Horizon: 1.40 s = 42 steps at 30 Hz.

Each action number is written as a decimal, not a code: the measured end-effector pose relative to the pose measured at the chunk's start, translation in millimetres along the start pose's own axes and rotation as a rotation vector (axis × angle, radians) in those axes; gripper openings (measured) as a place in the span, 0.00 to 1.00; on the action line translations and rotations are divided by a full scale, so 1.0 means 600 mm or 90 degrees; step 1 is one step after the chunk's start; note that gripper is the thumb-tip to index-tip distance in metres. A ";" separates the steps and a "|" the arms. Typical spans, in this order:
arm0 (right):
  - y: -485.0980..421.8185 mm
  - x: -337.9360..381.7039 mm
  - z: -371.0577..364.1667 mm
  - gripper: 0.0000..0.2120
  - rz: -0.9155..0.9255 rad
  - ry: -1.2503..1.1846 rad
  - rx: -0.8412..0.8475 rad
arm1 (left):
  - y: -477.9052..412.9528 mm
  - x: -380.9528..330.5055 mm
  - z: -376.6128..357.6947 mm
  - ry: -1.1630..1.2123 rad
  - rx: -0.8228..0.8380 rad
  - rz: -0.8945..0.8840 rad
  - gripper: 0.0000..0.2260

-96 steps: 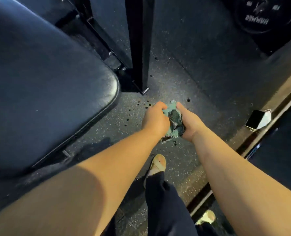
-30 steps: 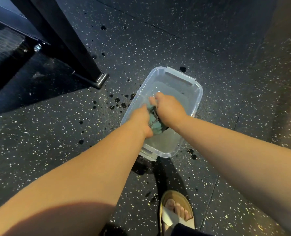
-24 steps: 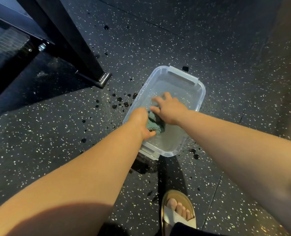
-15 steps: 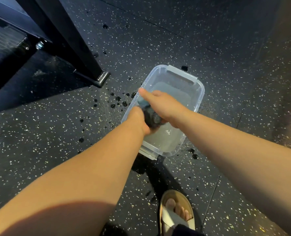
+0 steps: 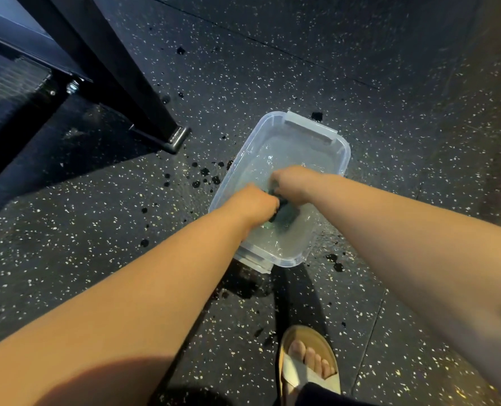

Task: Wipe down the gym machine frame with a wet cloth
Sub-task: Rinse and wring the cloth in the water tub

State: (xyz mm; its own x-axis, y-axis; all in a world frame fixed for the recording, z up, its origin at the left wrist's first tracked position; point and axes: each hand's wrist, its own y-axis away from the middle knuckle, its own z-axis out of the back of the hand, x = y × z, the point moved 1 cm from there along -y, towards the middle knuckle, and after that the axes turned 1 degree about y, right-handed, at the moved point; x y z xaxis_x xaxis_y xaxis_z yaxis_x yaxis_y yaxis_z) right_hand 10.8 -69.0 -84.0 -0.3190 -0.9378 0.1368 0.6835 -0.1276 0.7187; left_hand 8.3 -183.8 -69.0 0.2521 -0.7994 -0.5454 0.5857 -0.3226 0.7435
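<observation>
Both fists, left hand (image 5: 256,202) and right hand (image 5: 291,183), clenched on soaked cloth (image 5: 283,213) in tub (image 5: 341,142); I'd expect limp, drippy, grip bunched middle.

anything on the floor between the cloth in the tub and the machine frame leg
Nothing solid. Both hands, left hand and right hand, grip the cloth in the tub. Toward the frame leg lies only speckled floor with dark wet spots.

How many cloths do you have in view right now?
1. The cloth is bunched between the left hand and right hand, down in the water of the clear tub. It is mostly hidden by the hands, so a second one underneath can't be ruled out.
</observation>
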 end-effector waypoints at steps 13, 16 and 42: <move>0.088 -0.049 0.073 0.13 0.109 -0.573 -0.054 | 0.023 -0.025 0.037 0.015 -0.132 -0.207 0.11; 0.087 -0.047 0.066 0.29 0.151 -0.446 -0.060 | 0.040 -0.051 0.051 -0.152 -0.145 -0.220 0.20; 0.033 -0.015 -0.015 0.24 0.104 0.159 0.071 | -0.010 -0.010 -0.003 -0.740 -0.035 -0.202 0.14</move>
State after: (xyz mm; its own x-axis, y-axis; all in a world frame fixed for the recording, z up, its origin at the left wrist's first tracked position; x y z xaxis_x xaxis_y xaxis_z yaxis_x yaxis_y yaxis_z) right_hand 33.0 -65.8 -77.1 -0.0295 -0.9951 0.0948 0.6312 0.0550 0.7737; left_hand 4.6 -176.2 -71.1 -0.7365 -0.6764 -0.0062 0.5350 -0.5881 0.6066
